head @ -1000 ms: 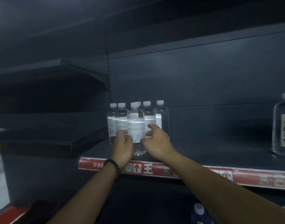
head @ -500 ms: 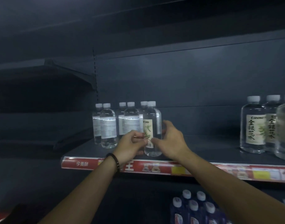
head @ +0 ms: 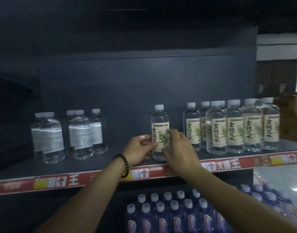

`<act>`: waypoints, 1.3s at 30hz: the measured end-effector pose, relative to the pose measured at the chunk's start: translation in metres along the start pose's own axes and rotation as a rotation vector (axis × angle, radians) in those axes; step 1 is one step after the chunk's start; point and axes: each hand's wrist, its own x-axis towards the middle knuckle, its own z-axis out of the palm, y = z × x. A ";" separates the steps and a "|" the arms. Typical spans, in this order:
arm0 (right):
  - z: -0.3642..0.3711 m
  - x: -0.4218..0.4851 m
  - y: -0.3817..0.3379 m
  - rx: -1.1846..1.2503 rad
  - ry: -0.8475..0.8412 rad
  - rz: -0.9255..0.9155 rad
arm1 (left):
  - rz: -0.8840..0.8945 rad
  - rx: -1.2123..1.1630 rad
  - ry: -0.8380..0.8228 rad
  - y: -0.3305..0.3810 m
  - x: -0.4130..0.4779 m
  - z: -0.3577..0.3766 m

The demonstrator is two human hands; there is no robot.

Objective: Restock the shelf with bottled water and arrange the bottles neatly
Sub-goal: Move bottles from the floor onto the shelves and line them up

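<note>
I've got both hands on 1 bottle now — my left hand cupped round its lower left side, my right hand wrapped on the right with fingertips across the leaf label. Both are closed on it, and it stands upright on the shelf near the front edge, alone in the gap. Half a second ago this same bottle sat tight against the left cluster, whose plain back labels face out; since then it has come well clear of them and its printed front has turned toward me. So I read this as a sort: the bottle is heading for the right-hand row, which shows matching labels all facing forward. It is still apart from the nearest one there. Next I'd slide it right until it sits just beside that row, label square — the 5 or so left-side bottles would still need turning.
</note>
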 end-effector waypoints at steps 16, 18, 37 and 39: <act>-0.054 -0.046 0.077 -0.209 -0.138 -0.008 | 0.044 -0.045 -0.048 0.044 0.027 0.116; -0.057 -0.048 0.083 -0.216 -0.128 -0.010 | 0.041 -0.052 -0.037 0.044 0.030 0.124; -0.053 -0.041 0.091 -0.147 -0.165 -0.002 | 0.025 -0.114 0.031 0.039 0.039 0.145; -0.053 -0.041 0.090 -0.144 -0.158 0.003 | 0.025 -0.119 0.021 0.040 0.040 0.144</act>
